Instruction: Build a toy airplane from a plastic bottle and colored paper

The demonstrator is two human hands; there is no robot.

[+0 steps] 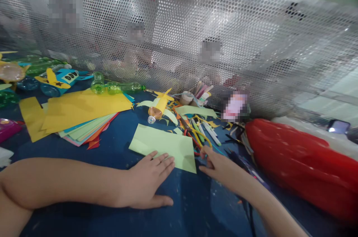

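A pale green sheet of paper (165, 143) lies on the dark blue tabletop (112, 181). My left hand (151, 177) rests flat on its near edge, fingers stretched out and thumb apart. Just right of the paper is my right hand (214, 164), its fingers partly curled and the thumb apart, with nothing seen between them. Its fingertips are close to the handles of the yellow-handled scissors (205, 138); whether they touch is hard to tell. Red scissor handles (186, 131) show beside these, partly covered by the paper.
Stacked coloured paper (86, 108) lies at left. A yellow bottle plane (159, 108) sits behind the sheet, near paper scraps and markers (209, 132). Green bottles (120, 87) and a blue bottle plane (63, 80) line the perforated metal screen (173, 16). A red bag (296, 158) bulges at right.
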